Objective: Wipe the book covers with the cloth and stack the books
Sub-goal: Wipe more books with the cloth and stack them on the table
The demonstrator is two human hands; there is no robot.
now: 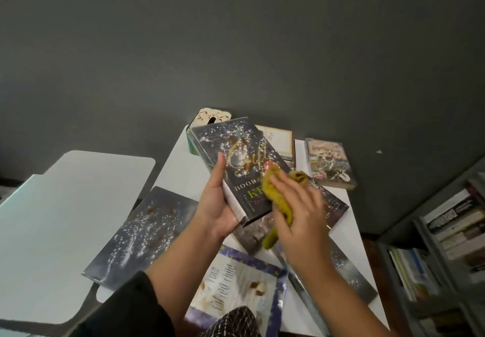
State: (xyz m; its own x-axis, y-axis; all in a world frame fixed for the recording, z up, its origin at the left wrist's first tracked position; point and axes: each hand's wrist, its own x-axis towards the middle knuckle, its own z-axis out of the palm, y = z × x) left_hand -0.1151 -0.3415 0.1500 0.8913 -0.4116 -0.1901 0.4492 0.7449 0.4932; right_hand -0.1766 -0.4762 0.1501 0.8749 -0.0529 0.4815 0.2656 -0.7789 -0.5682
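While left hand [219,205] fingers grip dark book [236,163], right hand [299,205] presses cloth [275,192], white table [173,171], grey wall [236,34]

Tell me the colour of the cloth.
Mustard yellow; the cloth shows best in the head view, under the right hand.

You have one wide-angle view, from your own head, facing forward and steeply down. It sits close over the white surface [178,163], your forearms entering from the near edge, the dark wall filling the far half.

Seven books [237,168] on table, one cloth [278,200]
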